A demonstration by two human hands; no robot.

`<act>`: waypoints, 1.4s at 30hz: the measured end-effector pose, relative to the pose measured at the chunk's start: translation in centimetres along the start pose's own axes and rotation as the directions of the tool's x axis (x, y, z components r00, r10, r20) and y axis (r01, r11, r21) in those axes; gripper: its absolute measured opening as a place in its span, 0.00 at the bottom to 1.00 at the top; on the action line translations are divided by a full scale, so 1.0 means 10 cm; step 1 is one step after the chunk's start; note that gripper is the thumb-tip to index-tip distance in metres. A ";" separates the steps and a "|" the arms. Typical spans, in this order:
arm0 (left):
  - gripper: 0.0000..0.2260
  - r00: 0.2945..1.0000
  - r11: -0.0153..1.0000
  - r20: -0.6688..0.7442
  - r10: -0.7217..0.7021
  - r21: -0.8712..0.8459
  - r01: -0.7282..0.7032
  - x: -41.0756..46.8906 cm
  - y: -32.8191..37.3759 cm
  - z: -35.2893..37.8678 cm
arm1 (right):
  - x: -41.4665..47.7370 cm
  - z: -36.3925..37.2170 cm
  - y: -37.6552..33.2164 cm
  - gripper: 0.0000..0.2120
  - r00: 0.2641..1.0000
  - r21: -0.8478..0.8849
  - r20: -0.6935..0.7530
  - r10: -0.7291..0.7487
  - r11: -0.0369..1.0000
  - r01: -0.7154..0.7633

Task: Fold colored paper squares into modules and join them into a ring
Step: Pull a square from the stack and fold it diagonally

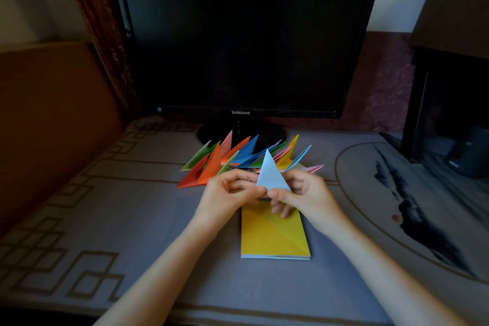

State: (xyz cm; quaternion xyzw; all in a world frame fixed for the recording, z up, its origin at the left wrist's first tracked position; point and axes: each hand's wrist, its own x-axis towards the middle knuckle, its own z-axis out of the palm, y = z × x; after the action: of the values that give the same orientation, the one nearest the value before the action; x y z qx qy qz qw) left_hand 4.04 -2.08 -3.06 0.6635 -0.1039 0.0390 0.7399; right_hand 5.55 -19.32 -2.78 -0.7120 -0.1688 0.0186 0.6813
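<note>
My fingers [238,177] are curled in close on the lower edge of the light blue module [271,176]. My left hand [232,188] pinches one corner and my right hand [299,193] the other, with the tip pointing up. I hold it in the air just above the stack of squares [275,238], yellow on top, which lies on the worktop [132,219]. Beyond lie the finished modules [238,159], a fan of coloured points in front of the monitor [248,34]. The risk, as I judge it, is that both pinches sit on one narrow edge. If I press the crease with the layers out of line, the pocket comes out crooked and won't take the next flap. If my pinch goes slack, the fold springs open.
</note>
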 end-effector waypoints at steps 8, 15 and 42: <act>0.09 1.000 0.996 -0.009 -0.023 -0.083 0.022 0.00 0.00 -0.01 | -0.03 0.01 -0.05 0.07 0.998 0.027 0.050 0.048 0.998 -0.049; 0.05 0.998 0.989 -0.066 -0.025 -0.150 0.015 0.00 0.00 -0.01 | -0.04 0.03 -0.06 0.07 0.986 0.067 0.155 0.054 0.996 -0.065; 0.10 0.994 0.984 0.107 -0.011 0.178 -0.008 -0.02 -0.03 0.04 | -0.03 -0.01 -0.08 0.05 0.996 -0.091 -0.086 -0.038 0.995 0.030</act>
State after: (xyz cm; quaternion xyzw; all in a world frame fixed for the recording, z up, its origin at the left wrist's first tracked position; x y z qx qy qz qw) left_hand 3.90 -2.48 -3.37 0.7283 -0.1393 0.0117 0.6709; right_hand 5.17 -19.52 -2.00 -0.7391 -0.1514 -0.0318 0.6556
